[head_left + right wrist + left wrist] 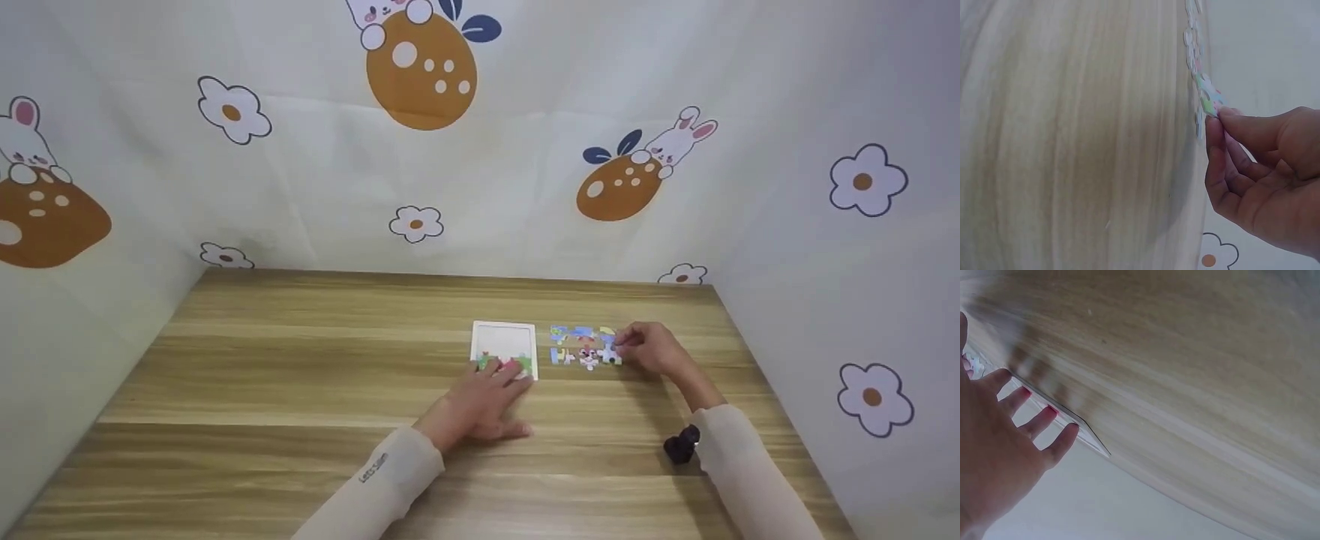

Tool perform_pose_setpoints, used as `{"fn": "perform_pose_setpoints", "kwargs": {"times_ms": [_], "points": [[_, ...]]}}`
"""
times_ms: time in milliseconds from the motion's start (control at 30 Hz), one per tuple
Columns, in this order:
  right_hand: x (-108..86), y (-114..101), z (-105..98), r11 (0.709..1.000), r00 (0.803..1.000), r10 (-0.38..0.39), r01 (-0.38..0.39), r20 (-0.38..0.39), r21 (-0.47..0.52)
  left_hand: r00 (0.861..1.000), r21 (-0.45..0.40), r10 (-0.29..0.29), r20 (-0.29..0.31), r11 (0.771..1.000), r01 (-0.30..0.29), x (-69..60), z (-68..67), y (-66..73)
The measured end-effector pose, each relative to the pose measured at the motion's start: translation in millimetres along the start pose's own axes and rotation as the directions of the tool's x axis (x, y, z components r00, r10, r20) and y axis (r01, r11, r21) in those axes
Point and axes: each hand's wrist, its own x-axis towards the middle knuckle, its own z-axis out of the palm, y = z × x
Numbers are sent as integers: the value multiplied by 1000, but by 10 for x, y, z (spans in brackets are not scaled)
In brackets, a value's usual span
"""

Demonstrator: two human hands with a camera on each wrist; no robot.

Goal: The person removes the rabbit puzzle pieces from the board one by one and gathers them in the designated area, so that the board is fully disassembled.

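Observation:
My left hand (476, 405) rests with spread, fairly straight fingers on the lower edge of a white puzzle tray (506, 337). Colourful jigsaw pieces (524, 365) line the tray's lower part, partly covered by those fingers; its upper part shows bare white. To the right, my right hand (654, 349) pinches a jigsaw piece (1208, 100) between thumb and fingertips. That piece is green, white and pink, and looks tilted up from the table in the right wrist view. Beside it lie several loose jigsaw pieces (583, 332) in two rows. The left wrist view shows the tray's edge (1095, 439) under the fingers.
A wood-grain table (300, 375) holds everything. Pale patterned curtains (517, 165) rise behind it and at both sides. A small black device (681, 445) sits at the right sleeve's cuff.

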Motion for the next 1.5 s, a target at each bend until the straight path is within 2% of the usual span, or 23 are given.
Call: {"fn": "perform_pose_setpoints", "kwargs": {"times_ms": [167, 333, 500, 733, 900, 1033, 1167, 1300, 1500], "points": [[12, 33, 9, 1000, 999, 17, -17, 40, -12, 999, 36, 3, -35, 999, -2, 18, 12, 14], [3, 40, 29, 999, 998, 48, -47, 43, -27, 1000, -5, -13, -17, 1000, 13, 37, -2, 35], [9, 43, 50, 999, 998, 28, -27, 57, -27, 1000, -22, -22, -21, 1000, 21, 21, -33, 49], [11, -15, 82, 998, 998, 49, -48, 32, -51, 999, -45, -23, -32, 999, 21, -33, -13, 44], [4, -160, 100, 996, 998, 69, -69, -5, -53, 996, -19, -42, -74, 999, 40, -73, 3, 110], [3, -341, 165, 1000, 1000, 13, -13, 14, -19, 992, -6, -67, -111, 998, 66, -87, -3, 238], [28, -554, 275, 996, 995, -87, 86, 41, 11, 987, -88, -113, -115, 991, 103, -100, -13, 332], [56, -744, 378, 992, 990, -126, 124, 65, 26, 984, -171, -156, -86, 975, 140, -114, -38, 345], [142, -953, 518, 983, 980, -177, 180, 87, -33, 983, -265, -180, -25, 950, 167, -114, -46, 308]]}}
